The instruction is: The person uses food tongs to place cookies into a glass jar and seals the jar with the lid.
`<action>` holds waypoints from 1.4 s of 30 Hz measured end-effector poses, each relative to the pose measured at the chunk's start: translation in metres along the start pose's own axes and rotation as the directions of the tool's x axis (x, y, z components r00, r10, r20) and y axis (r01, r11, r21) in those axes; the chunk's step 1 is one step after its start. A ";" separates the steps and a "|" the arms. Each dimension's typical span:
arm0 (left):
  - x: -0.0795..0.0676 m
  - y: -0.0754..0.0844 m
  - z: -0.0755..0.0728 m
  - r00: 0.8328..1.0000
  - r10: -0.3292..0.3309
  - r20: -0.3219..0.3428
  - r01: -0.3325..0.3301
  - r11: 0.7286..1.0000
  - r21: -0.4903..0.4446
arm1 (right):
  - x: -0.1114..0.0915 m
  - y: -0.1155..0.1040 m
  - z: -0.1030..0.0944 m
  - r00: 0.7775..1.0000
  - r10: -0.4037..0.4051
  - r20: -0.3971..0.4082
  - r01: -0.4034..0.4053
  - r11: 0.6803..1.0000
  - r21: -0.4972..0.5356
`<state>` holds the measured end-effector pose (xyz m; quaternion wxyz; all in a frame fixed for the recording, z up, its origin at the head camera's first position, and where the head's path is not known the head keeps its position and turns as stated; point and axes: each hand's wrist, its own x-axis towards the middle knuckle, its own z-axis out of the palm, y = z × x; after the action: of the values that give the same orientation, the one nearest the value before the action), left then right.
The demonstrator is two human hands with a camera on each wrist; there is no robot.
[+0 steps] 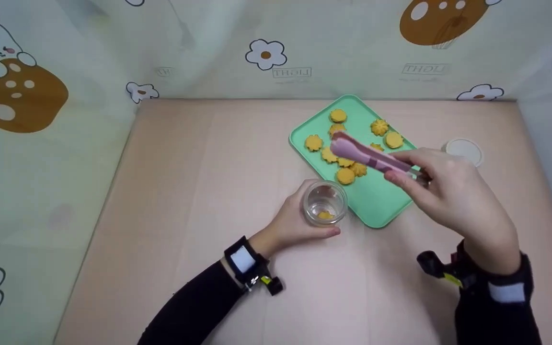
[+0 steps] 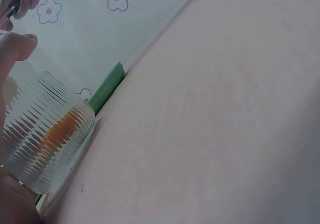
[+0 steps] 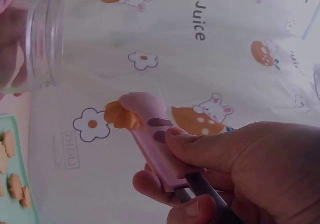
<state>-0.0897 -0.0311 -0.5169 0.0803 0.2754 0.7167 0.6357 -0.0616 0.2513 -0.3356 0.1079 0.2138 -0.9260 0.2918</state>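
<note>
One scalloped cookie [image 3: 121, 116] sits pinched in the tips of pink tongs [image 1: 369, 154], which the right hand [image 1: 455, 194] grips between thumb and fingers over the green tray [image 1: 376, 206] of scattered cookies [image 1: 313, 143]. The left hand [image 1: 290, 220] curls round a clear glass jar [image 1: 326, 194], another cookie [image 1: 325, 215] at its bottom. Right of the tray lies a round white lid [image 1: 465, 151].

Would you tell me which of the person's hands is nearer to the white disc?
Right. In the head view, the right hand overlaps the lower edge of the white disc; the left hand is farther left, around the clear jar.
</note>
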 end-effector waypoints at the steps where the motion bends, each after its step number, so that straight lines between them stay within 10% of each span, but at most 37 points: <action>1: 0.000 0.000 0.000 1.000 -0.001 0.002 0.001 1.000 0.002 | -0.002 -0.003 -0.001 1.000 -0.006 0.022 0.006 1.000 -0.013; 12: 0.000 0.000 0.000 1.000 -0.002 0.019 0.002 1.000 -0.021 | -0.016 -0.020 -0.006 0.950 -0.040 0.309 0.081 0.989 -0.121; 42: 0.000 -0.001 -0.002 1.000 0.011 0.029 -0.010 0.999 -0.046 | -0.010 -0.026 0.012 0.931 -0.094 0.351 0.155 0.976 -0.150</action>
<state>-0.0910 -0.0325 -0.5172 0.0936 0.2864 0.6993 0.6482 -0.0419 0.2281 -0.3359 -0.0180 0.3095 -0.9372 0.1602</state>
